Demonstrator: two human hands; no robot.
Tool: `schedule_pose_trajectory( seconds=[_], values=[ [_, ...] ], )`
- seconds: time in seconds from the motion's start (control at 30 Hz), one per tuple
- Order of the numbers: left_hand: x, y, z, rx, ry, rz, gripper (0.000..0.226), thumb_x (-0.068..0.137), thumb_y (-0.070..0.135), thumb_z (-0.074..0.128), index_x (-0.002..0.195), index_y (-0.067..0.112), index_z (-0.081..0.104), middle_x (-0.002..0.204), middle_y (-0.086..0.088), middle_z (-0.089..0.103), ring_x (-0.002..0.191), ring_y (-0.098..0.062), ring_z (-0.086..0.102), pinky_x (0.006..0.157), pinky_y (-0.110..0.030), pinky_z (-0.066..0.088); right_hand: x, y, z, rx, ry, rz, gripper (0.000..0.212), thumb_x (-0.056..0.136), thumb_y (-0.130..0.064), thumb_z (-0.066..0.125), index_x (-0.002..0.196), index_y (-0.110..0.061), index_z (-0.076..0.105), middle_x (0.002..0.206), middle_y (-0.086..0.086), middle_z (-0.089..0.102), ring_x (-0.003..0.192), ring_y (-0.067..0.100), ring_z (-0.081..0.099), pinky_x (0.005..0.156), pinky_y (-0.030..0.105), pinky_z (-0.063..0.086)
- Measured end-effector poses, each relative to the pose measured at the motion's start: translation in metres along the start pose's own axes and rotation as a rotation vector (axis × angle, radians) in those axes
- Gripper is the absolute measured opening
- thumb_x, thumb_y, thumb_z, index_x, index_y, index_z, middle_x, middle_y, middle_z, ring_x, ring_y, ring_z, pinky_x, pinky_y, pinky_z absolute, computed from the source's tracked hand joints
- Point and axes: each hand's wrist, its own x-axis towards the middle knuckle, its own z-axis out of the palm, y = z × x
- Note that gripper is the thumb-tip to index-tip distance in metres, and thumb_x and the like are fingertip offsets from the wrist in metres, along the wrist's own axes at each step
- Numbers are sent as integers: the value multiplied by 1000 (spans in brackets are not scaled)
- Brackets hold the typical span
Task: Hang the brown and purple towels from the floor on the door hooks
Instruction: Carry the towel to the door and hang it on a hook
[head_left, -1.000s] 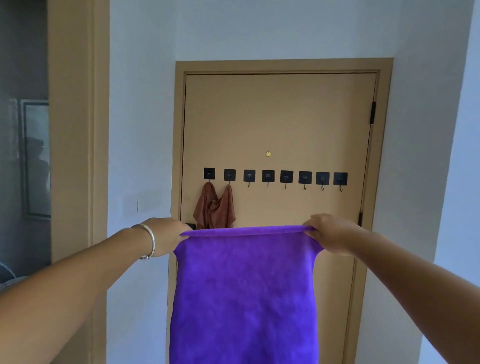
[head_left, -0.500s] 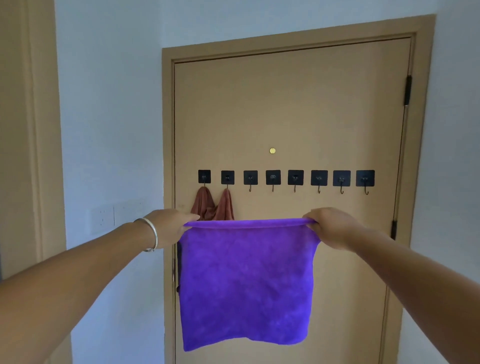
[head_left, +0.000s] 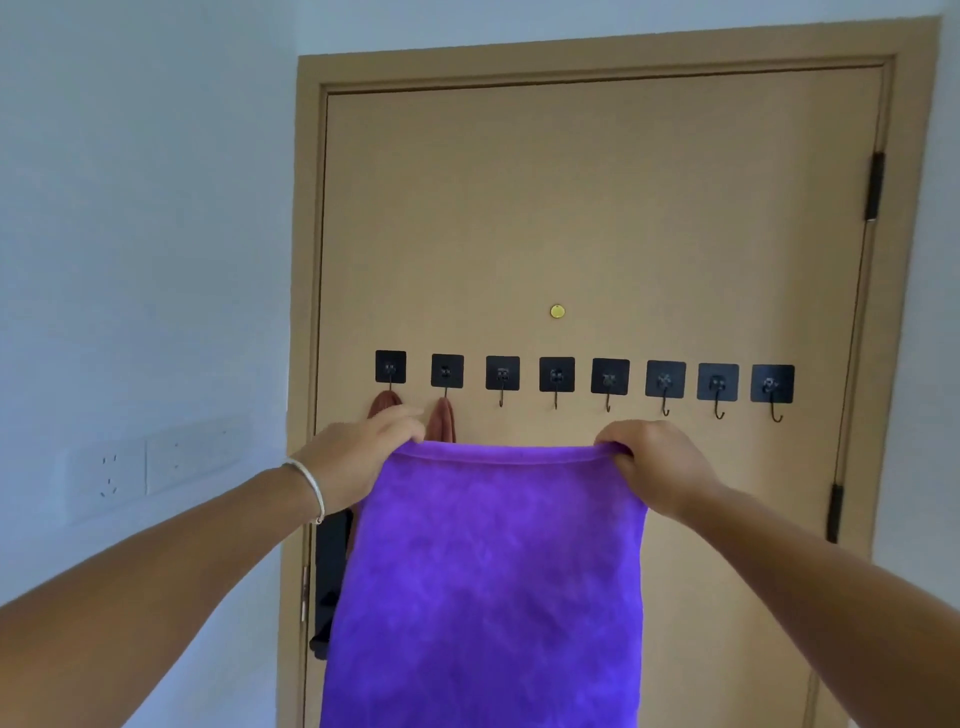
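Purple towel (head_left: 488, 582) hangs below the door hooks (head_left: 556, 375), its top corners pinched by my left hand (head_left: 363, 457) and right hand (head_left: 660, 467).

Door (head_left: 597, 208) straight ahead, shut. Row of eight hooks (head_left: 582, 376) across it, just above my hands. Two leftmost hooks taken: brown towel (head_left: 441, 421) hangs from both. Six hooks to the right bare, with open door face between and below them. My left hand (head_left: 363, 457) sits in front of the brown towel, under the first two hooks. My right hand (head_left: 660, 467) is below the fifth and sixth hooks, bare door above it. Purple towel (head_left: 493, 571) stretched between both hands hides the lower door. Black handle (head_left: 330, 571) juts at the door's left edge, beside the purple towel. Wall (head_left: 145, 260) left, sockets (head_left: 156, 467) near my left wrist.
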Motion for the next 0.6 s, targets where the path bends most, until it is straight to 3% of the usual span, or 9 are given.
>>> schedule_pose_trajectory(
  seconds=[0.03, 0.07, 0.13, 0.17, 0.3, 0.4, 0.5, 0.6],
  values=[
    [11, -10, 7, 28, -22, 52, 49, 92, 23, 55, 137, 38, 43, 145, 3, 42, 110, -25, 60, 85, -37, 52, 12, -1, 8, -21, -2, 7, 29, 81, 0, 46, 91, -20, 64, 92, -2, 67, 85, 22, 56, 70, 33, 47],
    [22, -19, 10, 7, -40, 77, 53, 90, 33, 55, 138, 50, 39, 140, 4, 48, 106, -25, 62, 84, -40, 52, 24, -2, 16, -52, -10, 13, 26, 80, 1, 45, 88, -21, 57, 91, -2, 64, 83, 23, 53, 69, 34, 46],
    [45, -39, 22, 115, 34, 221, 48, 81, 59, 47, 124, 73, 31, 112, 12, 64, 86, -16, 65, 76, -34, 55, 49, -3, 31, -144, -46, -20, 26, 76, 4, 43, 83, -22, 41, 87, -2, 57, 81, 24, 48, 65, 35, 40],
    [57, -47, 31, 95, 57, 233, 48, 76, 62, 45, 120, 75, 30, 105, 14, 65, 81, -12, 63, 73, -31, 53, 60, -4, 38, -195, -69, -59, 29, 74, 6, 42, 82, -22, 36, 87, -4, 53, 81, 23, 44, 63, 35, 37],
    [95, -76, 61, 54, -34, 288, 45, 68, 45, 50, 111, 62, 46, 99, -1, 67, 87, -22, 61, 78, -42, 52, 99, 1, 66, -372, -124, -227, 36, 75, 9, 43, 89, -25, 42, 106, -8, 50, 93, 17, 40, 66, 33, 40],
    [113, -86, 81, 47, -131, 260, 33, 82, 44, 49, 114, 50, 53, 113, 7, 60, 102, -22, 56, 83, -42, 49, 123, 7, 88, -424, -184, -214, 51, 84, 3, 42, 118, -33, 54, 118, -9, 48, 105, 17, 41, 71, 33, 43],
    [136, -95, 102, 150, -34, 270, 54, 96, 21, 44, 145, 37, 32, 135, 3, 44, 118, -20, 46, 85, -37, 47, 140, 10, 109, -491, -214, -157, 61, 88, -4, 42, 135, -42, 43, 115, -5, 44, 108, 19, 41, 69, 32, 39],
    [164, -98, 119, 71, -47, 145, 63, 97, 12, 44, 153, 30, 20, 150, -3, 35, 132, -25, 39, 101, -41, 38, 154, 15, 128, -561, -238, -124, 62, 91, -10, 44, 142, -42, 30, 116, -1, 41, 106, 23, 42, 67, 33, 39]
  ],
)
